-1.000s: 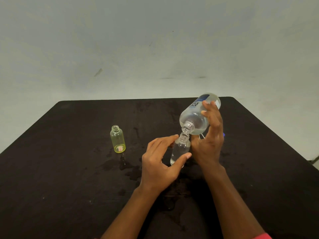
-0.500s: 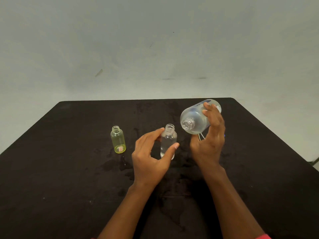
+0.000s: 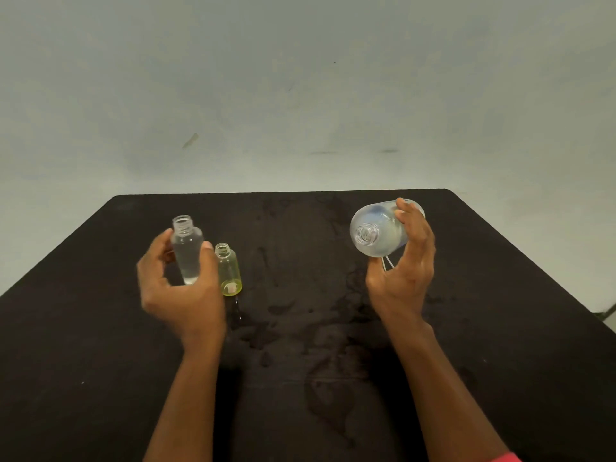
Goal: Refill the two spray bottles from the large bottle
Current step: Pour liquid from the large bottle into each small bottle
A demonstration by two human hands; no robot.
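Note:
My left hand [image 3: 181, 295] holds the small clear spray bottle [image 3: 187, 251] upright above the table, at the left; it is uncapped and holds clear liquid. Just right of it the small yellow-green bottle [image 3: 229, 272] stands uncapped on the black table [image 3: 500, 278]. My right hand [image 3: 405, 271] grips the large clear bottle [image 3: 376, 233] on its side, lifted above the table at the right, its open mouth facing me.
Wet patches [image 3: 320, 328] darken the table's middle, between my arms. A thin white tube [image 3: 388, 263] shows under the large bottle behind my right hand. A plain pale wall rises behind the table's far edge.
My left hand has carried the clear spray bottle leftwards, away from the large bottle and past the yellow-green one. The large bottle has turned its mouth up from the pouring tilt.

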